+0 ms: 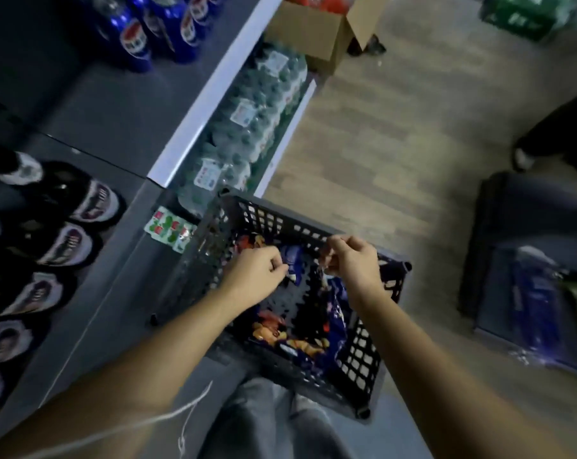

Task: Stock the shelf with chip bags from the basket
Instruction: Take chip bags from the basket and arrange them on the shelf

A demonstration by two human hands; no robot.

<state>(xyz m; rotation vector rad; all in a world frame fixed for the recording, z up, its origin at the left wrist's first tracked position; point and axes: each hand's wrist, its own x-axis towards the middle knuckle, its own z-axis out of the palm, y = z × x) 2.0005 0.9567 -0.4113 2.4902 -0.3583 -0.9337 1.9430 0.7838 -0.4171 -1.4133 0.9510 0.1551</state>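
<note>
A black perforated basket (280, 223) sits on the floor in front of me, with several blue chip bags (338, 313) in it. My left hand (254, 273) reaches into the basket and pinches the top edge of a blue chip bag (293, 263). My right hand (353, 260) is over the basket's right half, fingers closed on the top of another blue bag that hangs down below it. The grey shelf (114, 127) runs along my left, with black-and-white chip bags (65, 240) lined up on it.
Blue soda bottles (167, 31) stand at the back of the shelf. Packs of water bottles (247, 127) lie on the lower shelf beside the basket. A cardboard box (317, 31) sits beyond them. A dark crate (529, 276) with blue packs stands on the wooden floor to the right.
</note>
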